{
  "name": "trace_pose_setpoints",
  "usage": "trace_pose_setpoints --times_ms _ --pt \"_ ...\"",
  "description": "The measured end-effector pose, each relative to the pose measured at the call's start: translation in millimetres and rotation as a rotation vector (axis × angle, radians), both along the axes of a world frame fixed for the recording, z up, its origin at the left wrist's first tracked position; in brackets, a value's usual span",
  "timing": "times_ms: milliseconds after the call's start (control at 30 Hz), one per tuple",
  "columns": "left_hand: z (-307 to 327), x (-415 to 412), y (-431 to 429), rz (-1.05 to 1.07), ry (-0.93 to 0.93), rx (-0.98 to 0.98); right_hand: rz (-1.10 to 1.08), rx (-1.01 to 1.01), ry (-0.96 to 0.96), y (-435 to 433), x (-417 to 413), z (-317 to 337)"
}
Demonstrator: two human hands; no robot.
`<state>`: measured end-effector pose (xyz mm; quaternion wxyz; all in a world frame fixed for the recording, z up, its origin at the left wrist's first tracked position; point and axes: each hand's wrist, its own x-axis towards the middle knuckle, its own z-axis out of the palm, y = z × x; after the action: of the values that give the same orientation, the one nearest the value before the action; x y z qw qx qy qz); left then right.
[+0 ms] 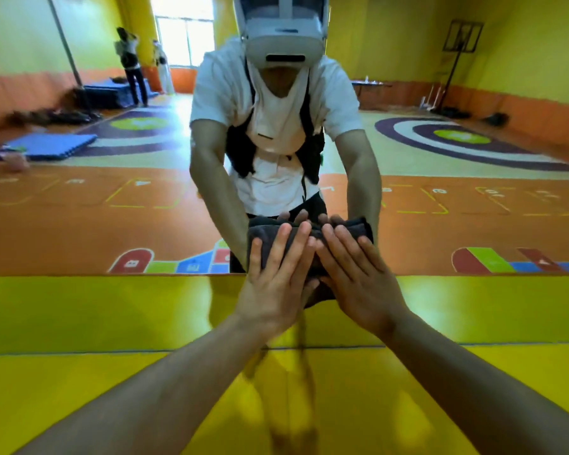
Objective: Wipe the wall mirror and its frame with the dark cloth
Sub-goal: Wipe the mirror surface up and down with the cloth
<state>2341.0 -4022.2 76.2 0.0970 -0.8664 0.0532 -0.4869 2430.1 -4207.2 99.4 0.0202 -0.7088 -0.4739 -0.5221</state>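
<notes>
Both my left hand (273, 277) and right hand (358, 274) are pressing the dark cloth (260, 235) against the wall mirror (79, 208) at its bottom edge, the cloth lapping onto the yellow padding (112, 323) below. My fingers are lying straight, side by side, curling round nothing.

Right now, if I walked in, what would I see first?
In the middle, the left hand and the right hand press flat on a dark cloth against the wall mirror, just above its lower edge. In the mirror, top centre, the person's reflection wears a big white headset, with a bright orange floor behind. Below the mirror is a shiny yellow wall.
</notes>
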Motion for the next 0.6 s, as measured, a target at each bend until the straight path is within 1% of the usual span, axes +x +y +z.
trace_pose_setpoints --times_ms 167,267,400,600 --pt "141 -5 0 0.025 0.000 0.068 -0.009 0.061 0.000 4 -1 125" --pt "215 -5 0 0.037 -0.029 0.060 -0.040 0.091 -0.008 8 -4 197" --pt "301 -1 -1 0.068 -0.088 0.022 -0.048 0.098 -0.024 10 -7 288" --pt "408 11 -1 0.098 -0.177 0.069 -0.061 0.107 -0.078 8 2 398"
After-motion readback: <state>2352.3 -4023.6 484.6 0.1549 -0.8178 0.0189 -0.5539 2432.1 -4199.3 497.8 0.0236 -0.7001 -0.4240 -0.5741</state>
